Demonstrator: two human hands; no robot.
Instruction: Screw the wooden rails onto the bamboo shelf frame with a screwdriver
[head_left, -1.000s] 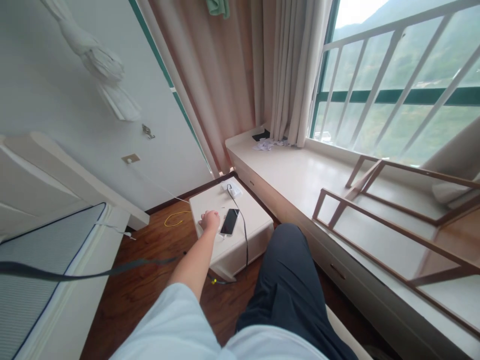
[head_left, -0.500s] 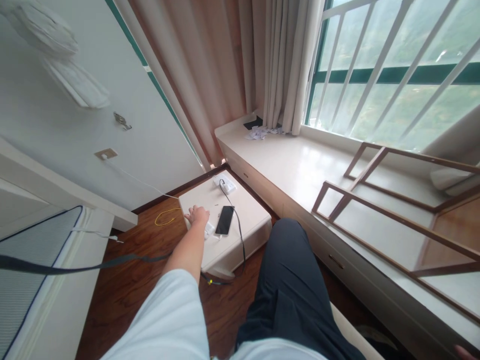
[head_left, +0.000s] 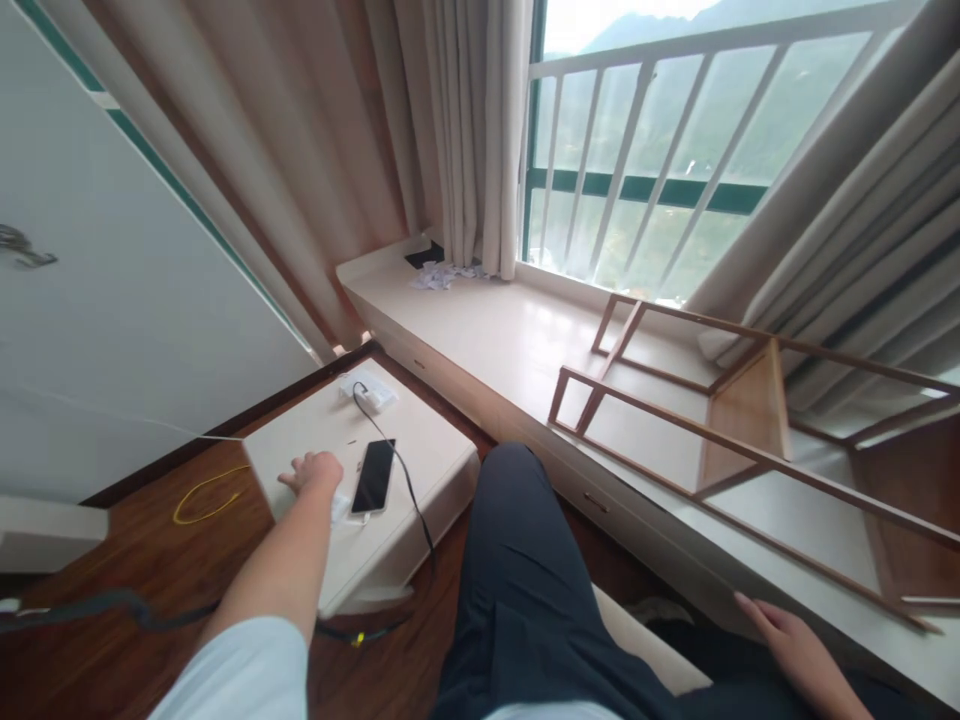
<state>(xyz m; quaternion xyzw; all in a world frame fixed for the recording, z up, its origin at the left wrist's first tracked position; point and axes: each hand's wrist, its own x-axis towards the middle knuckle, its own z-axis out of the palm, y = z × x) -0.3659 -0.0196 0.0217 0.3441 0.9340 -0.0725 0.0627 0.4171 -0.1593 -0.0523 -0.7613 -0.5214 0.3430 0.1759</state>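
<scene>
Left hand [head_left: 313,471] over white table [head_left: 439,445], near phone [head_left: 374,476]; right hand [head_left: 796,640] beside bench [head_left: 510,345]

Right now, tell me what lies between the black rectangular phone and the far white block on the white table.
In the head view, a thin black cable crosses the white tabletop between them.

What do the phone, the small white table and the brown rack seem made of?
Phone: probably a glass front, given its smooth, dark face. White table: likely painted or laminated board; the surface looks even and pale. Brown rack: seemingly wood, judging by its warm brown bars and panels; finish unclear.
</scene>
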